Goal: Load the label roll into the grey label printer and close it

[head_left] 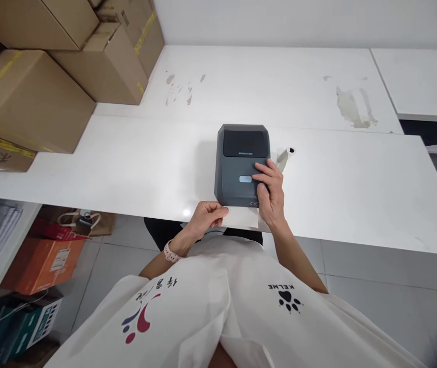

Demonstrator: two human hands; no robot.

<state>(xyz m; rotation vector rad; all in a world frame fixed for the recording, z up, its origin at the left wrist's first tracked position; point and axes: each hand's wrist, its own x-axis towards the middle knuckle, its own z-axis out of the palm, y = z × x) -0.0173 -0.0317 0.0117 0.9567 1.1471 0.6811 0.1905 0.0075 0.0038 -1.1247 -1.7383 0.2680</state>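
Note:
A dark grey label printer sits on the white table near its front edge. From the printer's front comes a blank white paper strip, which reaches over the table edge. My left hand is closed, pinching the left side of that strip between thumb and fingers, just below the printer. My right hand lies on the printer's right side, its fingers spread over the top beside the light button. Just behind the right hand is a small white paper roll, partly unrolled toward the printer.
Several cardboard boxes are stacked on the left of the white table. Worn patches mark its back part. An orange box and a green box stand low at the left, beside a lower shelf.

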